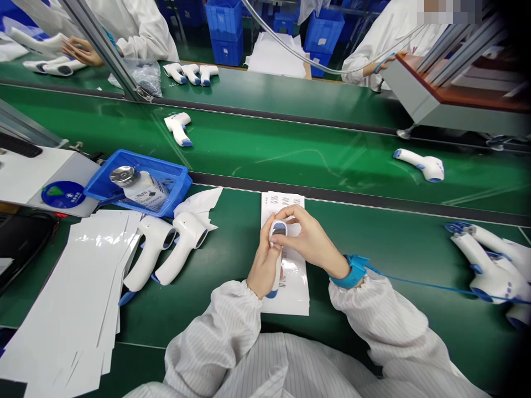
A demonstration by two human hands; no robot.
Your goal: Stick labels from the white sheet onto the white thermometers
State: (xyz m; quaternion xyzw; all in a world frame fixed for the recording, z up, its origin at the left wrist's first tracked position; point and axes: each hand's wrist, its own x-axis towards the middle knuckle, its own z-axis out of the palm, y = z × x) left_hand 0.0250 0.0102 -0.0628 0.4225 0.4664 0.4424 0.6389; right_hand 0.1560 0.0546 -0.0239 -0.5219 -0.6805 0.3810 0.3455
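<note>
My left hand (263, 265) grips the handle of a white infrared thermometer (277, 232), which stands upright with its dark display facing me. My right hand (309, 237) lies across the top of the thermometer, fingers on its head. Beneath both hands is a small stack of printed white sheets (286, 293). To the left, two more white thermometers (149, 249) (185, 246) lie on the green bench (232, 326). A blue wrist strap (352, 272) circles my right wrist, its cord running off to the right.
A blue tray (97, 185) holding a bottle (143, 189) stands at the left, beside a pile of white sheets (70, 298). Several thermometers (492, 265) lie at the right. A green conveyor belt (290, 152) carrying thermometers runs behind, with co-workers in white beyond it.
</note>
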